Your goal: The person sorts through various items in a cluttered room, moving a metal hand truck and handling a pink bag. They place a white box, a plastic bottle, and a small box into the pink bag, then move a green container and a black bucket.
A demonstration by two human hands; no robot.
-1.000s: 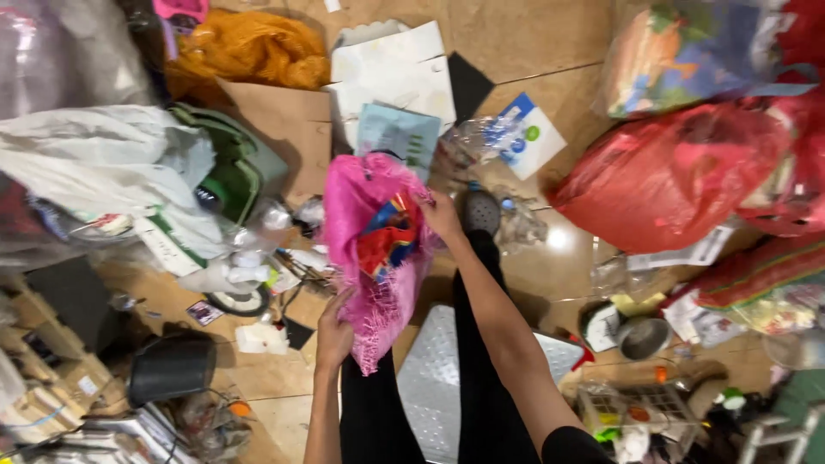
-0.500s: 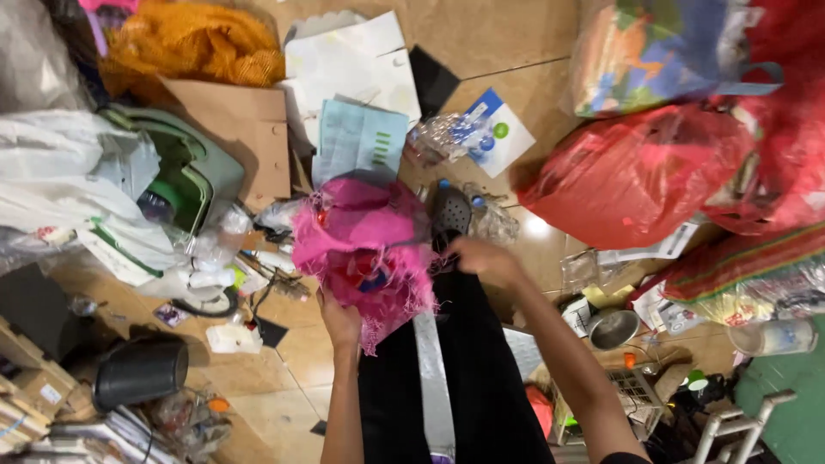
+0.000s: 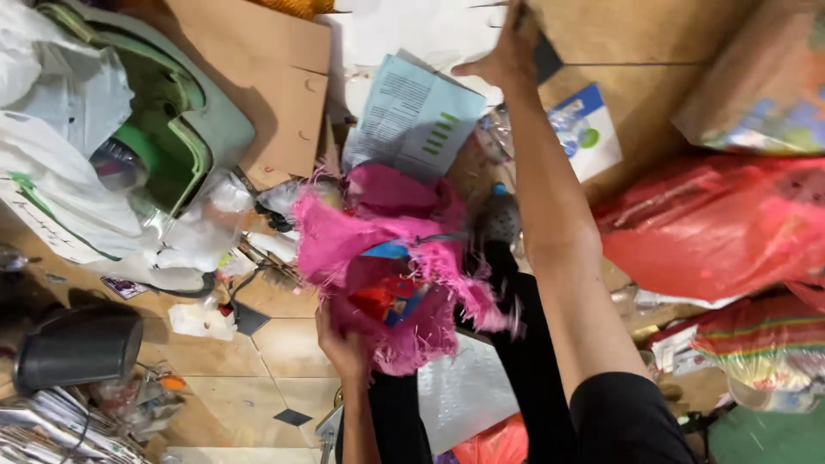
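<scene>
Left hand (image 3: pixel 344 348) fingers gripping frayed pink fabric bundle (image 3: pixel 387 258) from below, right hand (image 3: pixel 507 56) stretched out, fingers open on white papers (image 3: pixel 412 34) on floor.

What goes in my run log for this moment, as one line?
left hand: holds pink fringed bag | right hand: reaching out over papers, holding nothing

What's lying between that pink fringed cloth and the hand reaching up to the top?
In the head view, a pale blue printed leaflet and crumpled clear plastic lie between the pink cloth and the right hand.
</scene>
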